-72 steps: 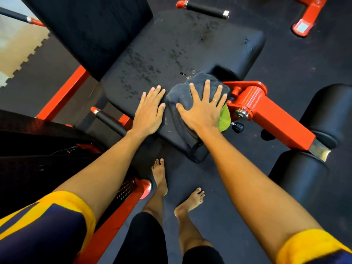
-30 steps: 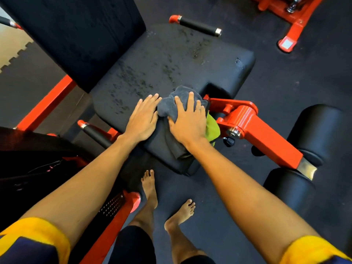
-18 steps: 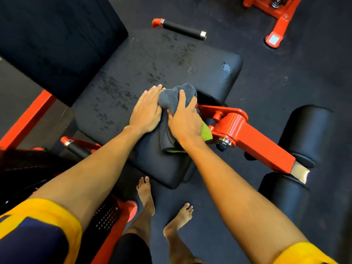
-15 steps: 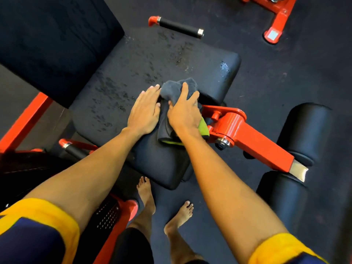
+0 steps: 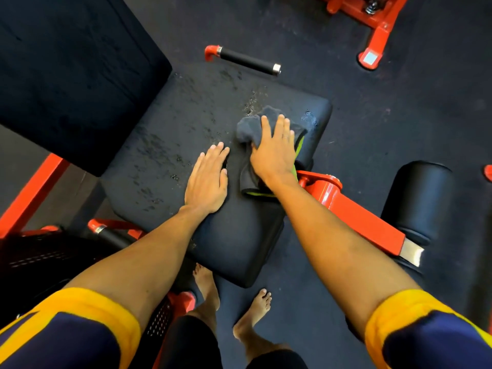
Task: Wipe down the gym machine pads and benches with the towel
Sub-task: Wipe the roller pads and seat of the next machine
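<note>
Towel: grey, bunched, with a lime-green edge showing at its near and right sides. It lies on the seat pad, toward the pad's far right corner and just inside the notch cut in the right edge.

Right hand: flat on top of the towel, fingers straight and slightly spread, palm pressing down, thumb against the towel's left fold.

Left hand: just beside the towel and apart from it, laid flat on bare pad with fingers straight and close together, holding nothing.

Pad surface: dark speckles cover the left and far parts. The near part by the wrists looks plain. There is open pad to the left of the left hand, running up to the back pad, which overhangs the seat's left edge. Only a narrow strip of pad lies beyond the towel before the far edge and the rounded right corner.

Surroundings:
- The far handle, a black grip on a red elbow, sits past the far edge, clear of the pad.
- The near handle is just beside the near left edge.
- The red lever arm leaves the notch under the right wrist and runs out to the right, beside the black roller pads.
- The floor is dark and rubbery.
- Bare feet stand at the pad's near corner.
- A second red frame is at the top right, well apart.
</note>
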Demonstrator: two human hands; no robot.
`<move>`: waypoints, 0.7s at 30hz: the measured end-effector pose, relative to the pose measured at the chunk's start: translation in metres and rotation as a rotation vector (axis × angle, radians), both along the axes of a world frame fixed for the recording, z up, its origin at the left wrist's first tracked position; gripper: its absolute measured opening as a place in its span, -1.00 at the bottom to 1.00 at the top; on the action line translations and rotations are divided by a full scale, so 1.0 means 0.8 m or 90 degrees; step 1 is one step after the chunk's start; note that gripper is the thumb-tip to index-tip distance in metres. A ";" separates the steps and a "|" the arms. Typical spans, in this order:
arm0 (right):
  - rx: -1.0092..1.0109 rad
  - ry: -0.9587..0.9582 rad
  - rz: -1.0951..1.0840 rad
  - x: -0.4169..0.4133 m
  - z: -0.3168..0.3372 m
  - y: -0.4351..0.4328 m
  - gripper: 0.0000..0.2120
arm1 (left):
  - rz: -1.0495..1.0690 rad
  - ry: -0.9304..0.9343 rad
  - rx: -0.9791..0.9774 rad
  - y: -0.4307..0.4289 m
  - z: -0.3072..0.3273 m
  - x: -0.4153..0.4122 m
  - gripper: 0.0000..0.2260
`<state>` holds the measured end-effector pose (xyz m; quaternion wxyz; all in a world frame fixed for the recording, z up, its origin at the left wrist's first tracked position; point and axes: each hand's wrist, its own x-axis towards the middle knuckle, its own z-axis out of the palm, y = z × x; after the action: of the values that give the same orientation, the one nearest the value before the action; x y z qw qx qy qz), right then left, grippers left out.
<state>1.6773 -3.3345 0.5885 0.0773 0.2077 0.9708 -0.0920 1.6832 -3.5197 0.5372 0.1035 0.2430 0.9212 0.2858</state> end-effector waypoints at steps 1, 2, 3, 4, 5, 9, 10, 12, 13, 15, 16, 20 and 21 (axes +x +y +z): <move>-0.004 0.004 -0.019 0.011 0.001 0.003 -0.29 | -0.001 0.000 -0.004 0.000 -0.001 0.000 -0.50; -0.003 0.009 -0.033 0.023 0.001 -0.001 -0.28 | -0.001 -0.005 -0.008 -0.001 0.000 0.000 -0.50; -0.003 0.008 -0.036 0.035 0.002 -0.010 -0.27 | 0.000 -0.006 -0.009 -0.001 0.000 -0.001 -0.50; -0.007 0.007 -0.028 0.042 0.000 -0.019 -0.25 | 0.000 -0.009 -0.010 0.000 0.001 -0.002 -0.50; -0.018 0.000 -0.011 0.044 -0.001 -0.028 -0.26 | -0.002 -0.007 -0.011 0.000 0.000 -0.002 -0.50; -0.049 -0.029 0.073 0.004 -0.003 -0.019 -0.31 | -0.014 0.002 -0.043 0.002 0.002 0.001 -0.47; -0.064 -0.041 0.088 -0.007 0.001 -0.009 -0.32 | -0.018 0.003 -0.051 0.000 0.003 0.001 -0.48; -0.076 -0.038 0.083 -0.023 0.007 0.019 -0.32 | -0.011 0.008 -0.059 0.008 0.006 0.000 -0.49; -0.084 -0.019 0.062 -0.025 0.011 0.026 -0.31 | 0.001 0.002 -0.058 0.006 0.007 -0.003 -0.50; -0.122 0.036 -0.020 -0.019 0.018 0.049 -0.30 | 0.036 -0.007 -0.056 0.021 0.010 -0.009 -0.49; -0.154 0.049 -0.075 -0.007 0.021 0.053 -0.29 | 0.045 -0.013 -0.057 0.029 0.012 -0.012 -0.49; -0.146 0.026 -0.074 0.044 0.011 0.032 -0.13 | 0.051 -0.039 -0.054 0.072 0.018 -0.035 -0.49; -0.124 0.016 -0.040 0.048 0.005 0.024 -0.12 | 0.053 -0.045 -0.052 0.079 0.019 -0.040 -0.49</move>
<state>1.7156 -3.3156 0.5926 0.0821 0.2283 0.9511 -0.1911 1.6515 -3.4564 0.5522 0.1337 0.1902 0.9371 0.2603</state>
